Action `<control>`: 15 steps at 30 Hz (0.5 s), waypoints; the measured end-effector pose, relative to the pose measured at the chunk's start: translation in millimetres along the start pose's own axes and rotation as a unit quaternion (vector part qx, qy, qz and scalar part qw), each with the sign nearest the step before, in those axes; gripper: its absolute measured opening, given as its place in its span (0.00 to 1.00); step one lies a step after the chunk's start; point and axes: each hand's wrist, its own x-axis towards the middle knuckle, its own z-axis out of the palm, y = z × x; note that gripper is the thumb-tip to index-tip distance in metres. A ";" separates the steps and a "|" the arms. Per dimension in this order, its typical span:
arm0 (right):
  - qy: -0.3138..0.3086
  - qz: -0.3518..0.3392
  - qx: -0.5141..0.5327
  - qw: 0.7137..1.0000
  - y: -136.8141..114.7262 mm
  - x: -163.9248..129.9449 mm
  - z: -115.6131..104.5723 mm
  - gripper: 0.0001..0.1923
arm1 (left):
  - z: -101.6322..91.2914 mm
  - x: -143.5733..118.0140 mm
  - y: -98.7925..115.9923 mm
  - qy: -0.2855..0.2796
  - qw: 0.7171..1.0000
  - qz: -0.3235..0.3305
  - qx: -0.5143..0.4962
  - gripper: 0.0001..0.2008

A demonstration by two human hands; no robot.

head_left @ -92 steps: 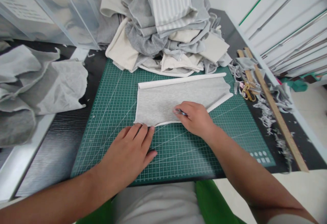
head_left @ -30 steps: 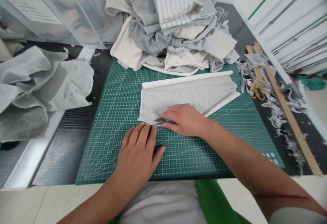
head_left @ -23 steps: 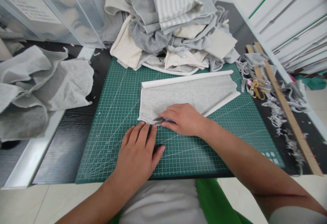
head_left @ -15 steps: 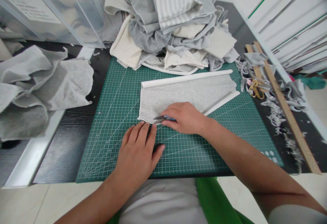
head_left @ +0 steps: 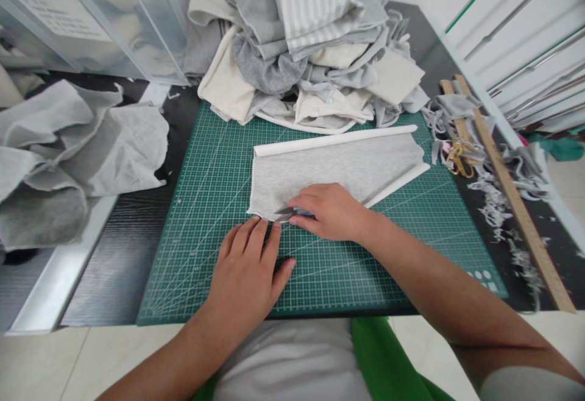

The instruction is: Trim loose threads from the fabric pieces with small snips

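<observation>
At the far left a heap of crumpled grey fabric (head_left: 68,157) lies off the green cutting mat (head_left: 205,163), beside clear plastic bins (head_left: 91,17). On the mat, the left hand (head_left: 247,273) lies flat with fingers spread and together, holding nothing; its fingertips (head_left: 262,225) press at the near edge of the grey fabric piece (head_left: 338,166), which lies flat in the middle of the mat with its long edges curled into white rolls. Just to the right, the right hand (head_left: 331,212) is closed around a small pair of snips (head_left: 287,211), whose blades point left at the fabric's near edge, right by the left fingertips. The step in hand looks like trimming along that near edge. The next move seems to call for the left hand to hold the cloth taut and flat while the blades work along the edge, keeping clear of the fingertips. Behind lies a pile of folded cloth (head_left: 311,41); at the right, a wooden ruler (head_left: 516,206) and yellow-handled scissors (head_left: 459,160) rest among scraps
</observation>
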 end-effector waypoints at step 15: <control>0.000 -0.031 -0.075 0.997 -8.3 0.8 3.8 0.19 | -0.8 -0.5 0.0 -0.002 1.000 -0.001 -0.001 0.26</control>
